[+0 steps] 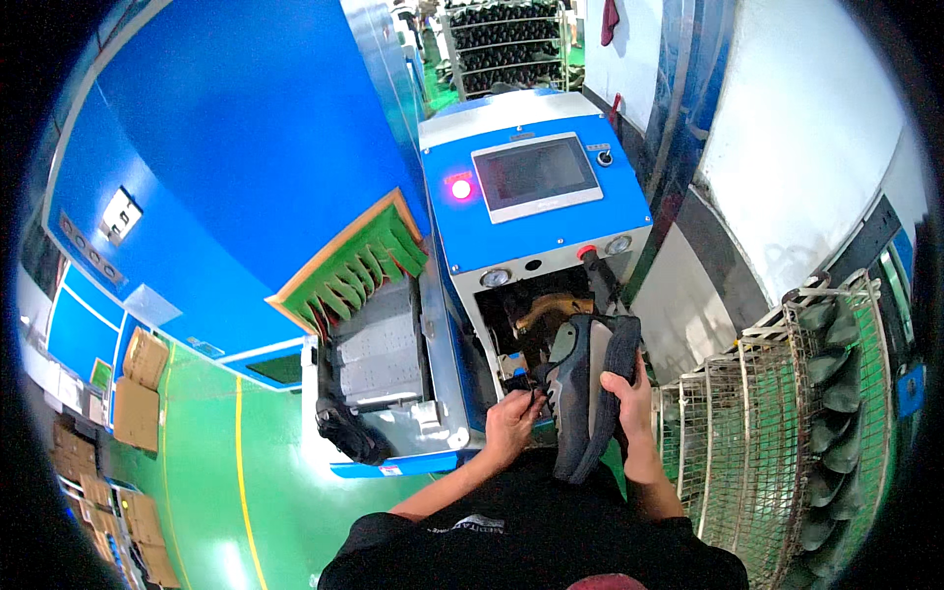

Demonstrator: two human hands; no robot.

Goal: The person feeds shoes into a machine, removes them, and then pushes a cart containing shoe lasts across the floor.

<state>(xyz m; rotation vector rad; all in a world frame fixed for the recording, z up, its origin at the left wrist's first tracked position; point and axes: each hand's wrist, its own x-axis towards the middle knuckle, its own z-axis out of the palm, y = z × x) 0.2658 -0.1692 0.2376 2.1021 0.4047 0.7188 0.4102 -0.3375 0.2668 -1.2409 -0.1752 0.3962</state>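
A grey and black shoe is tilted up in front of my body, its dark sole turned to the right. My right hand grips it from the sole side, thumb across the sole edge. At the shoe's lace side, my left hand is closed in a pinch; a small dark thing shows at its fingertips, too small to name. Just beyond the shoe is the open front of a blue and white machine, with a yellowish curved part inside. A black shoe rests at the conveyor's near end.
The machine's top carries a screen, a lit red button and gauges. To the left, a metal conveyor leads under green curtain strips into a large blue cabinet. A wire rack with several dark shoe-shaped pieces stands close on my right.
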